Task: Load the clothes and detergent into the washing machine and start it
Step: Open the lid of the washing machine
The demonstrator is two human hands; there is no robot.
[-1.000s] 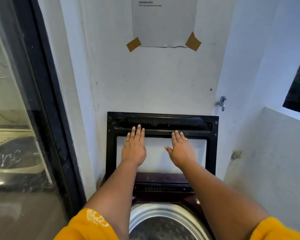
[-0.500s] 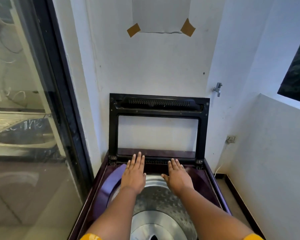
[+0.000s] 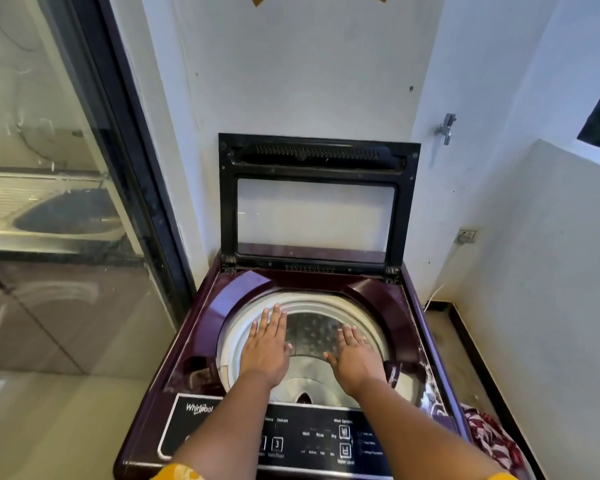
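Note:
A maroon top-loading washing machine (image 3: 194, 327) stands in front of me with its black-framed glass lid (image 3: 229, 209) raised against the wall. The steel drum (image 3: 314, 332) inside shows no clothes. My left hand (image 3: 265, 344) and my right hand (image 3: 355, 355) hover flat over the drum opening, palms down, fingers spread, holding nothing. The control panel (image 3: 319, 441) lies along the front edge beneath my forearms. A red and white patterned cloth (image 3: 489, 438) lies on the floor to the right of the machine. No detergent is in sight.
A glass sliding door (image 3: 59, 220) with a dark frame runs along the left. A tap (image 3: 447, 128) and a socket (image 3: 466, 236) sit on the white wall at right, beside a low white wall (image 3: 551, 271). A narrow floor strip lies right of the machine.
The view has tilted down from the raised lid to the drum and control panel. Both hands came away from the lid and dropped over the drum opening.

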